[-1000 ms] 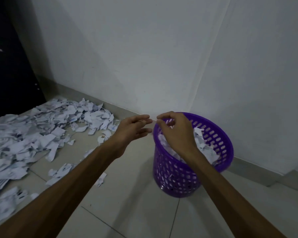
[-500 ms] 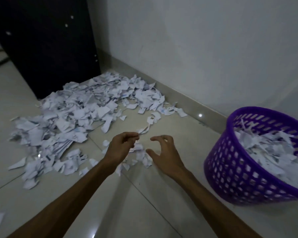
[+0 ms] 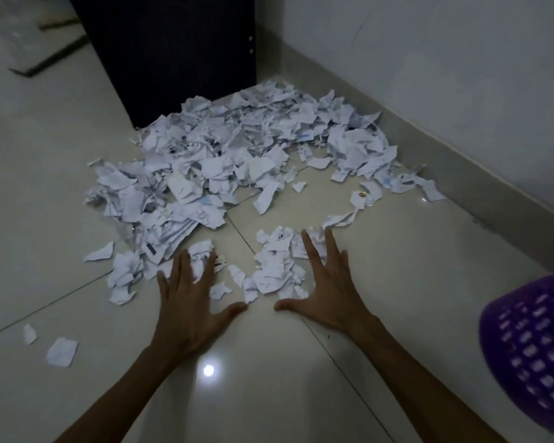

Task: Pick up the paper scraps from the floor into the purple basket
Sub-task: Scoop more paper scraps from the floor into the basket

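Pale glossy tiled floor (image 3: 77,174) in a dim corner, white wall (image 3: 445,75) on the right, dark cabinet (image 3: 173,55) at the back. The purple perforated plastic basket (image 3: 531,340) is cut off at the right edge, so its inside is hidden. Torn white paper scraps (image 3: 231,155) are heaped against the cabinet, a small clump lying between both hands. Left hand (image 3: 189,302) and right hand (image 3: 327,289) are spread flat, fingers apart, holding nothing.

Your left hand (image 3: 191,302) and right hand (image 3: 325,290) lay spread (fingers straight) beside paper scraps (image 3: 275,266); purple basket (image 3: 531,340) at right.
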